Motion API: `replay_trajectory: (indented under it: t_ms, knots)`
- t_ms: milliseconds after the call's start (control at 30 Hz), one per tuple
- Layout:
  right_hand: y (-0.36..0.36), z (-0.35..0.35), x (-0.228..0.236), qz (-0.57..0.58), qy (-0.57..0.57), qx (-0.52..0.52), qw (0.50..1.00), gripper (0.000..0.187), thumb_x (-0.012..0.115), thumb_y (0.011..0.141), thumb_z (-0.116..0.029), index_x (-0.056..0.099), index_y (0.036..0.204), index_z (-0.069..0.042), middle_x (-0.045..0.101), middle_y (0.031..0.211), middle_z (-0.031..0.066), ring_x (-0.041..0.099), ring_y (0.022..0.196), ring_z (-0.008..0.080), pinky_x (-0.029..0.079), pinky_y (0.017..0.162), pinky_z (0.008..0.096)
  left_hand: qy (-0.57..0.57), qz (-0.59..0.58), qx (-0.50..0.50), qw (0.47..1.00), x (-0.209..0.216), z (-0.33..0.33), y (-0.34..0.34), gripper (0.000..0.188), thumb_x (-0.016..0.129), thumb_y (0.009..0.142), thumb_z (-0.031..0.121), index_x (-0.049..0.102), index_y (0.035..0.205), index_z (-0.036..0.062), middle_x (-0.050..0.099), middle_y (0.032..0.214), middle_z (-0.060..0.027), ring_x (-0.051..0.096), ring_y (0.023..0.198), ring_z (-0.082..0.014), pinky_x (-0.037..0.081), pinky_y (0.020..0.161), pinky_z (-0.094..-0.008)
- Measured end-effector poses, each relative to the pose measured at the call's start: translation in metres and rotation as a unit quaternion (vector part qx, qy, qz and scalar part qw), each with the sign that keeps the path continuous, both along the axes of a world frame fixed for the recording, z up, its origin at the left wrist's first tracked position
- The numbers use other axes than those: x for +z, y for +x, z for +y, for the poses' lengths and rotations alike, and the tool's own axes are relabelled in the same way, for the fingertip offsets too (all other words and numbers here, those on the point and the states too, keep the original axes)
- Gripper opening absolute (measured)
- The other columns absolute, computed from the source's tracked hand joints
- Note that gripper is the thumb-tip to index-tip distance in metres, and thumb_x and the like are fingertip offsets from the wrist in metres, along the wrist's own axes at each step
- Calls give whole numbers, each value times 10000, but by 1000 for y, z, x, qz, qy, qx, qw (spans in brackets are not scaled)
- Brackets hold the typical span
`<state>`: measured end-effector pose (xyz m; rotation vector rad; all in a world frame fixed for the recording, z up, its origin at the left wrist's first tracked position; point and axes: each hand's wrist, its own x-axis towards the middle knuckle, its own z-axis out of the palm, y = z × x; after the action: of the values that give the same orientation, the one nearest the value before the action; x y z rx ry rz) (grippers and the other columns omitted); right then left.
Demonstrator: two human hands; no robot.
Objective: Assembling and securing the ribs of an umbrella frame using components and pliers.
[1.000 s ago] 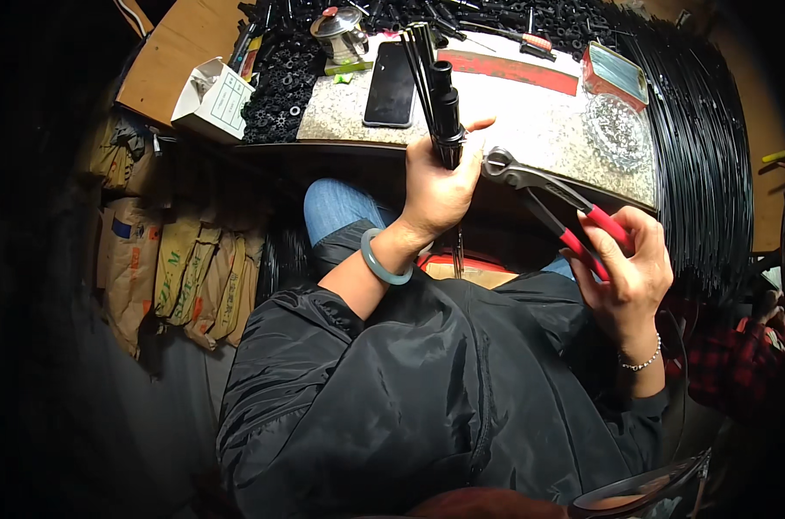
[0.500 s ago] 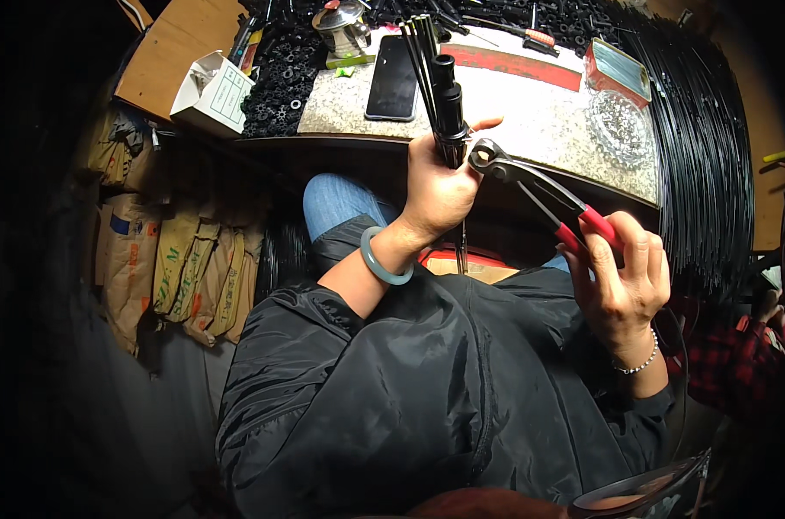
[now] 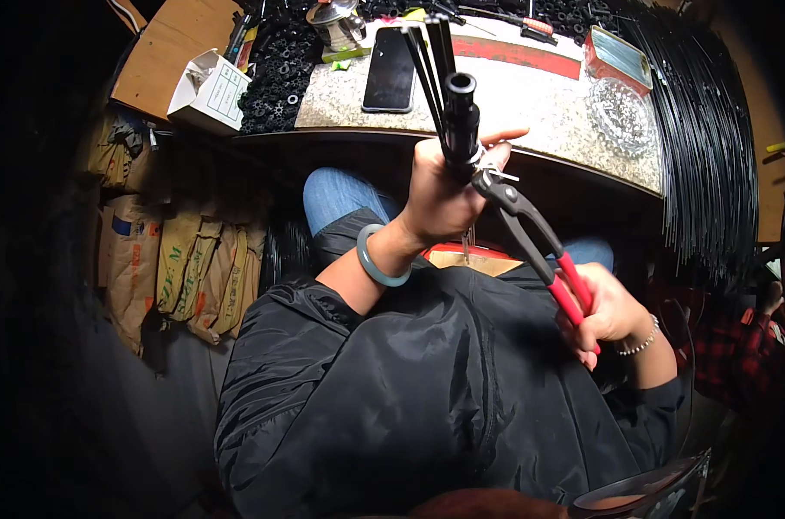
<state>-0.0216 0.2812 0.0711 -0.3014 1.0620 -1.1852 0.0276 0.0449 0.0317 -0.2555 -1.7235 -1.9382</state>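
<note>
My left hand [image 3: 440, 195] is closed round a black tube [image 3: 461, 121] with a bundle of thin black rods [image 3: 429, 82] beside it, which looks like part of an umbrella frame. One finger sticks out to the right. Red-handled pincers [image 3: 531, 227] are gripped in my right hand [image 3: 615, 303], their handles close together. The pincers' jaws meet a short bright wire [image 3: 503, 175] at the base of the tube, next to my left fingers. How the wire is fixed there cannot be made out.
The bench ahead bears a phone [image 3: 388, 73], a white box [image 3: 211, 91], a pile of black rings [image 3: 280, 95], a clear round dish [image 3: 619, 117] and a red-edged tin [image 3: 619, 60]. Long black rods [image 3: 712, 147] hang at the right. Paper sacks [image 3: 176, 259] stand at the left.
The pincers' jaws have closed at the tube's base and their handles have come together. My right hand has moved down and left. The tube's top has tipped toward me.
</note>
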Motion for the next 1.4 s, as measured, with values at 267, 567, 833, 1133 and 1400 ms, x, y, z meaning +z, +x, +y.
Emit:
replay_trajectory:
  t_ms: [267,567,833,1133,1400]
  knots:
    - [-1,-7,-10,796,-135,-64,587,523,604,734,67,429,1225,18,544,779,129,559,623,236,466,587,293,-80,-57,38,994,0,-1,0,125,545,873,4,647,921,-50,647,762,-26,412,558,-2,369,485,-198]
    - [3,-14,-12,817,-121,-85,557,568,573,735,73,369,1262,12,524,823,180,567,691,349,484,636,360,-110,-42,41,992,-6,-2,2,181,556,866,-2,651,1020,-21,489,614,55,394,564,-7,355,488,-194]
    - [6,-15,-15,598,-94,-43,795,595,619,790,-40,340,1310,29,521,906,130,546,817,230,431,777,296,-88,-73,37,993,-8,3,3,171,566,858,-1,666,997,-12,572,661,41,425,588,-4,382,517,-191]
    - [-1,-12,-13,599,-115,-26,792,534,492,891,-33,318,1394,-74,515,873,137,502,699,208,439,670,293,-103,-62,33,992,-8,3,2,240,514,853,-58,646,1050,-23,482,630,80,379,551,12,276,463,-180]
    - [-9,-4,5,532,44,6,845,239,529,929,-194,502,795,2,376,570,-12,337,505,67,312,468,227,-149,-80,42,985,-8,3,0,197,580,791,-58,661,965,-11,635,687,-53,549,616,-54,461,578,-233]
